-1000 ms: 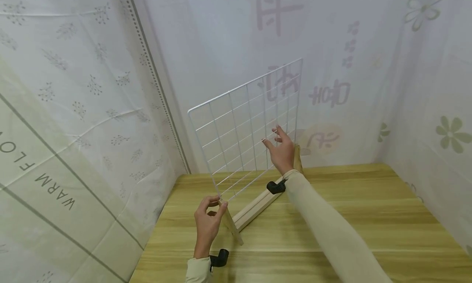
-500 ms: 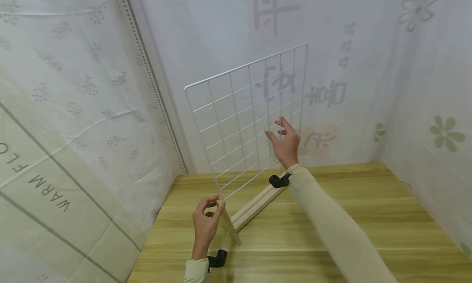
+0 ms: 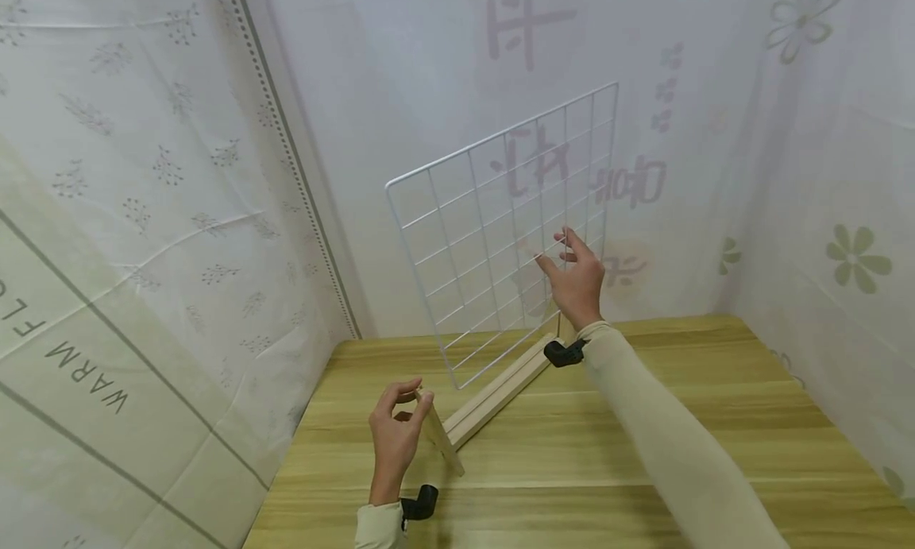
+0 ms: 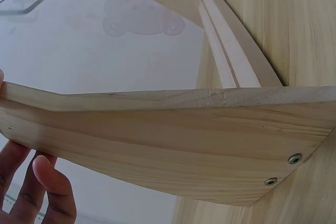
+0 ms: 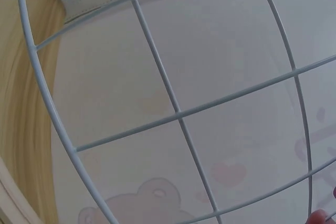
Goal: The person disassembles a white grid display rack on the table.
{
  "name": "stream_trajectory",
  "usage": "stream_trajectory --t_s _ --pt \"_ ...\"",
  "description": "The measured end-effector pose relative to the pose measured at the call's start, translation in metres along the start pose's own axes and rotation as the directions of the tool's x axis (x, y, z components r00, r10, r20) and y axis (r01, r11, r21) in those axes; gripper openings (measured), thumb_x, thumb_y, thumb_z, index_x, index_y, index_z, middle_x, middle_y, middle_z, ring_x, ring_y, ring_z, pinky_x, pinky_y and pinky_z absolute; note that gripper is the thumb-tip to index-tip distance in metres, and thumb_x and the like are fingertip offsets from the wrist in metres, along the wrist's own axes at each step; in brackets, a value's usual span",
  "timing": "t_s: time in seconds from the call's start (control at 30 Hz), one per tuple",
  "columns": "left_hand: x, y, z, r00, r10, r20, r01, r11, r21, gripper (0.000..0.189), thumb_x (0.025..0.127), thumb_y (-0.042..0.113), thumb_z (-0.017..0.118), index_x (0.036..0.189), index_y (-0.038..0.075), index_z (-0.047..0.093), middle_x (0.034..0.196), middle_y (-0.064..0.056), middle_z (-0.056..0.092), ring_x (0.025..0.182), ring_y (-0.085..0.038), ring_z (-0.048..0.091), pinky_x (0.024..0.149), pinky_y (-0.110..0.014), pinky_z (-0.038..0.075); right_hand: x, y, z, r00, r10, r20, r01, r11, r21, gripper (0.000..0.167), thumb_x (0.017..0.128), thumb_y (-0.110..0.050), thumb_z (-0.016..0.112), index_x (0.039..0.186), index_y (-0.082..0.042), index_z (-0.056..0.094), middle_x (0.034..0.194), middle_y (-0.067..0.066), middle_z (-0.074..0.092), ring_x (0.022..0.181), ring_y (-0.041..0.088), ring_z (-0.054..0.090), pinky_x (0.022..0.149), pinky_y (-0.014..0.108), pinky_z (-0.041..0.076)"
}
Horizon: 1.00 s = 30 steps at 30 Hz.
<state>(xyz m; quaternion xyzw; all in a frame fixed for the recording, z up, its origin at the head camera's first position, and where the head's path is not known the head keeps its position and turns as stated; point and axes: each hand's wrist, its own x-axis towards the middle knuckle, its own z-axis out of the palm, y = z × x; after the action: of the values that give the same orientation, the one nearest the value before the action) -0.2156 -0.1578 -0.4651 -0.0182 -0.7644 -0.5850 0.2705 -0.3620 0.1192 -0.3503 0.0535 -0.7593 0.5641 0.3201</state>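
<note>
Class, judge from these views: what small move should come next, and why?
Probably the right hand should ease the wire grid panel toward the near wooden side board: in the head view, a gap separates the panel's lower left corner from that board, whose raised end the left hand already pinches.

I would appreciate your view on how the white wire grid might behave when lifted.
The white wire grid is probably stiff, since it looks flat while held up. It seems light for its size, being mostly gaps, and only the right hand grips it.
</note>
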Motion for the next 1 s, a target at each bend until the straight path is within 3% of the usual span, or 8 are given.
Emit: stream_trajectory --t_s 0.47,0.83,1.0 --pt "-0.001 -0.002 0.0 1.0 0.008 -0.012 -0.008 1.0 0.008 0.024 0.086 0.003 0.077 0.11 0.005 0.074 0.109 -0.01 0.071 0.096 -0.027 0.065 0.065 -0.026 0.057 -0.007 0.022 -0.028 0.998 -0.028 0.058 0.034 0.995 -0.092 0.066 0.095 -0.019 0.071 0.151 -0.002 0.042 0.144 0.016 0.058 0.121 0.044 0.059 0.104 0.058 0.046" --pt "-0.002 -0.002 0.002 1.0 0.003 -0.024 -0.003 1.0 -0.002 0.024 0.086 0.002 0.077 0.109 0.005 0.074 0.109 -0.015 0.07 0.097 -0.031 0.064 0.066 -0.025 0.056 -0.012 0.04 -0.053 0.996 -0.063 0.069 0.072 0.988 -0.137 0.063 0.095 -0.015 0.069 0.15 0.001 0.042 0.144 0.019 0.057 0.119 0.047 0.059 0.099 0.061 0.047" --pt "0.0 -0.003 0.001 1.0 0.004 -0.019 -0.004 1.0 -0.003 0.024 0.086 0.002 0.077 0.109 0.006 0.074 0.109 -0.013 0.071 0.096 -0.024 0.064 0.066 -0.024 0.056 -0.016 0.052 -0.064 0.995 -0.071 0.069 0.083 0.979 -0.185 0.059 0.094 -0.012 0.07 0.147 0.001 0.047 0.141 0.021 0.058 0.117 0.047 0.059 0.099 0.06 0.046"
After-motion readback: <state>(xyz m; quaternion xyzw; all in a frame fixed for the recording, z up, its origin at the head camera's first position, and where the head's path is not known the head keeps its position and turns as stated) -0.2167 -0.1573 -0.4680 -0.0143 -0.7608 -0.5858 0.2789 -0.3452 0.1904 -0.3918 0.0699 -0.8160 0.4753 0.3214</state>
